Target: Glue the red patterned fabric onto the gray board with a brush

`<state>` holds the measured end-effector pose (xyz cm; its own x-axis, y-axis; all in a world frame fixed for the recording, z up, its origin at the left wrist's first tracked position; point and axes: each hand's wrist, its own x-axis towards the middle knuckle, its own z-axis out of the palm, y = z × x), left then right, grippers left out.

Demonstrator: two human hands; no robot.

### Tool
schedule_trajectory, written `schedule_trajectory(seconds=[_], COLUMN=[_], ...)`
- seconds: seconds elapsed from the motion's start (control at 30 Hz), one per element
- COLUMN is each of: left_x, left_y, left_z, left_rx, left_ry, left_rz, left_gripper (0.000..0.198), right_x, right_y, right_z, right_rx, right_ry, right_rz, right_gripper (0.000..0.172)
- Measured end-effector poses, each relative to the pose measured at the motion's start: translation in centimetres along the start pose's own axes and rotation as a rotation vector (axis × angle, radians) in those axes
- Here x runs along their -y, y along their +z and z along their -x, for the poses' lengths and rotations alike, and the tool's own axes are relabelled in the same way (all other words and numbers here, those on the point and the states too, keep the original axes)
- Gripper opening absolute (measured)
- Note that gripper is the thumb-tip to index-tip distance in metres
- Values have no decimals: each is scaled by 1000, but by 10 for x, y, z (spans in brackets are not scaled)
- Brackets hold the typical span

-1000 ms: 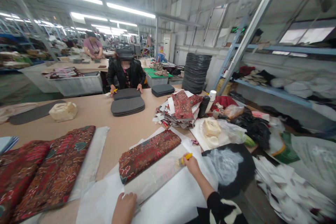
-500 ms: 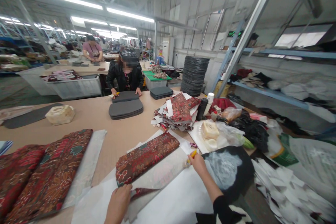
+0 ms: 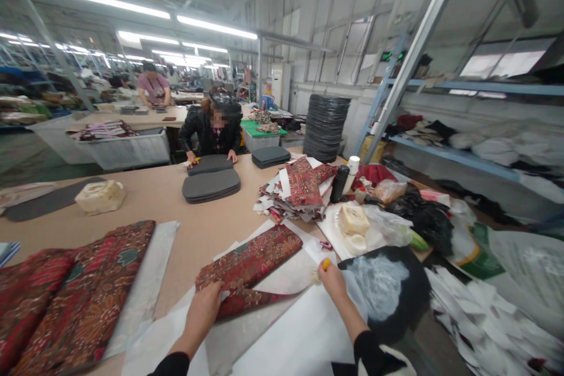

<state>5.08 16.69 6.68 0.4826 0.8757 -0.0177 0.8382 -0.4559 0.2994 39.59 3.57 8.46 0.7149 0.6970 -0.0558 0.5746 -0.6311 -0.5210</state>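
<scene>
My left hand is closed on the near edge of a red-brown patterned fabric piece, partly lifted and folded toward the strip behind it. That folded patterned fabric lies on pale backing sheets at the middle front of the table. My right hand grips a small brush with a yellow handle; its pale bristles sit at the fabric's right end. Beneath my right forearm lies a white sheet. Right of that hand is a black pad smeared with white paste.
A heap of patterned scraps, a black bottle and a cut-open container stand beyond my hands. More patterned fabric lies left. Across the table, a co-worker handles dark grey pads. White scraps fill the right.
My left hand has moved up and away from me, raising the fabric's edge and turning it toward the folded strip. The right hand with the brush has shifted only slightly.
</scene>
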Motion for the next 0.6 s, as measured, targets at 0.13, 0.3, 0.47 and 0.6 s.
schedule_trajectory(seconds=[0.13, 0.3, 0.47, 0.6], left_x=[3, 16, 49, 54], left_y=[0, -3, -7, 0], left_z=[-7, -19, -15, -7], left_rx=[6, -40, 14, -41], left_ry=[-58, -187, -384, -317], left_rz=[16, 65, 109, -47], left_gripper=[32, 34, 38, 44], right_x=[2, 19, -29, -94], right_y=[2, 49, 28, -35], right_z=[12, 43, 10, -28], right_rx=[75, 574, 78, -425], right_ry=[131, 384, 460, 476], right_rz=[-398, -981, -1115, -1006], right_gripper=[23, 14, 31, 25])
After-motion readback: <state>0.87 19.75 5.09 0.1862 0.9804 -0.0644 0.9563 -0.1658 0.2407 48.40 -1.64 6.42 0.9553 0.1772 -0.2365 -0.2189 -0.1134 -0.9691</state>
